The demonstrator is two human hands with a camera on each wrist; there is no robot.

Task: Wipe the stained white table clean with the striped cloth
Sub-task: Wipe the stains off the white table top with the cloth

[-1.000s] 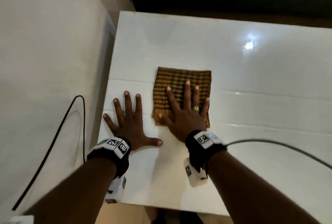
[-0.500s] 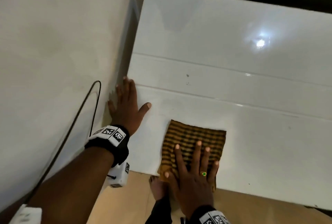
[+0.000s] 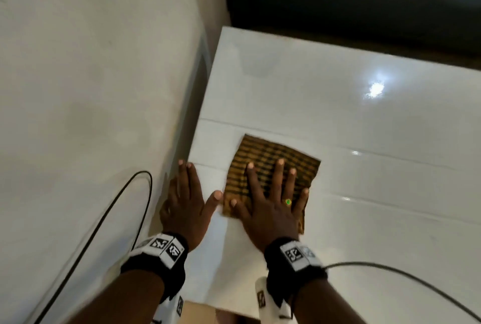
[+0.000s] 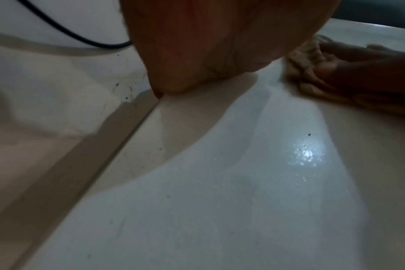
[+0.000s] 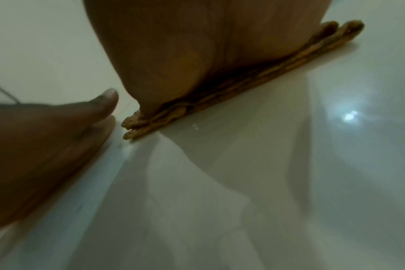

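Observation:
The folded striped cloth (image 3: 270, 162), brown and orange, lies flat on the white table (image 3: 364, 167) near its left edge. My right hand (image 3: 270, 193) presses on it with flat, spread fingers; a green ring sits on one finger. In the right wrist view the palm (image 5: 197, 54) bears down on the cloth's layered edge (image 5: 243, 85). My left hand (image 3: 186, 198) rests flat on the table's left edge, thumb pointing toward the cloth. The left wrist view shows its palm (image 4: 208, 45) on the table (image 4: 220, 182), which carries small dark specks (image 4: 309, 134).
A pale wall (image 3: 91, 89) runs close along the table's left side with a narrow gap (image 3: 192, 94). A black cable (image 3: 125, 206) loops against the wall and another cable (image 3: 403, 271) crosses the table at the right. A dark area lies beyond the far edge.
My right hand has pushed the cloth away from the near edge toward the table's middle. The left hand stays at the left edge, and the cloth now lies close to its thumb.

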